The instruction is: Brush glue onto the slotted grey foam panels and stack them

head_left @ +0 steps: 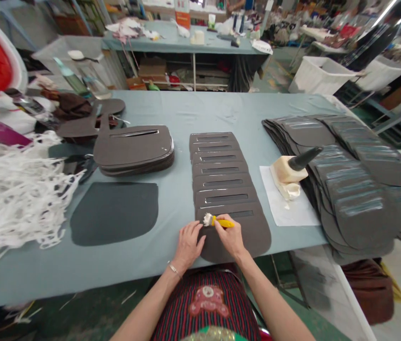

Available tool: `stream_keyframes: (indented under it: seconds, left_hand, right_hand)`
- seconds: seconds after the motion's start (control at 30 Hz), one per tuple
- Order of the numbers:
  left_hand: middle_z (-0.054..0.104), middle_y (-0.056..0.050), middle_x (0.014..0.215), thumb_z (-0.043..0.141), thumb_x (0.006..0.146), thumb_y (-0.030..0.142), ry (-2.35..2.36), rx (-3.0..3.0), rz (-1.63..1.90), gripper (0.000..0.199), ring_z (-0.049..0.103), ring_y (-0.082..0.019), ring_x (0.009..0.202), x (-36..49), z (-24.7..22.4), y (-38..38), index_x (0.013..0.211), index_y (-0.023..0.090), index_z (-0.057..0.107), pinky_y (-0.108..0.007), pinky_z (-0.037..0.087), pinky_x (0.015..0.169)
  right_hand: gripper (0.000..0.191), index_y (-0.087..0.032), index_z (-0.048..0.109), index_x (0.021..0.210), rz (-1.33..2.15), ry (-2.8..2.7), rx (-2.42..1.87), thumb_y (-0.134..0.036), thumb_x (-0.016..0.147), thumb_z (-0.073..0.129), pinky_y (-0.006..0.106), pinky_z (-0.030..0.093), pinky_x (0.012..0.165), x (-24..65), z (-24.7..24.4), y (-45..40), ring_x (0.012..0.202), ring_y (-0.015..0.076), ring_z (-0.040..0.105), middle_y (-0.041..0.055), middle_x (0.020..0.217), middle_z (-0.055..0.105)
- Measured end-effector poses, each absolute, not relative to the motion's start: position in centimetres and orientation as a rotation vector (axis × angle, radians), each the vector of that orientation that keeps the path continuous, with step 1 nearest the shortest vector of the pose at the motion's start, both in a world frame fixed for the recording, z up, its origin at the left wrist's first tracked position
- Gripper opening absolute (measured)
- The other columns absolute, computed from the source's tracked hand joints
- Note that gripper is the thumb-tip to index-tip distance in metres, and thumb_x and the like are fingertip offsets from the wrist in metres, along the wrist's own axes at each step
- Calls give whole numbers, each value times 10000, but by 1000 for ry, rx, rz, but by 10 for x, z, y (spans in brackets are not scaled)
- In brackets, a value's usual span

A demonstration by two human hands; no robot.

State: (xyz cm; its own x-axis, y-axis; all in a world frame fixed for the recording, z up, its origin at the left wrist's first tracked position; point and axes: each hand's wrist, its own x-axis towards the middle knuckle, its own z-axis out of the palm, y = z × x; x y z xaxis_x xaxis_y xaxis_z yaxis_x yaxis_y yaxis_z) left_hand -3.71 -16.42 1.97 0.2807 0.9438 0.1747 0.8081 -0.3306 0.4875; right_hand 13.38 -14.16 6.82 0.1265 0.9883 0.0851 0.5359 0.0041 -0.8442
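My right hand (230,237) is shut on a small yellow-handled glue brush (219,221), its tip caked white and pressed onto the lowest slotted panel (236,241). My left hand (188,246) rests flat beside the tip, fingers on that dark grey panel and holding nothing. The panel is the nearest in an overlapping row of slotted panels (218,166) running up the table. To the right, a glue-crusted bottle with a black nozzle (290,170) lies on white paper (285,201). A fanned stack of panels (356,189) has shiny streaks along it.
A stack of slotted panels (132,151) and a plain dark panel (114,213) lie on the left of the blue-grey table (172,274). White net scrap (12,199) spills over the left edge. Another table (182,42) and white bins (321,76) stand beyond.
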Motion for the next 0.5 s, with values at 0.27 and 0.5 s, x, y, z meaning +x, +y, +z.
stream_keyframes:
  seconds: [0.27, 0.5]
  left_hand:
    - [583, -118, 1219, 474, 848, 295, 1669, 2319, 509, 328, 495, -281, 1126, -30, 22, -166, 1150, 195, 553, -462, 351, 953]
    - [586, -111, 1220, 478, 845, 295, 1689, 2358, 479, 316, 479, -279, 1143, -27, 18, -167, 1133, 195, 561, -463, 352, 953]
  right_hand:
    - [314, -193, 642, 795, 336, -1541, -1948, -441, 852, 458, 234, 407, 613, 233, 60, -136, 630, 145, 578, 41, 748, 662]
    - [239, -190, 631, 853, 256, -1587, -1838, -310, 890, 428, 241, 419, 720, 184, 73, -144, 757, 155, 589, 60, 827, 662]
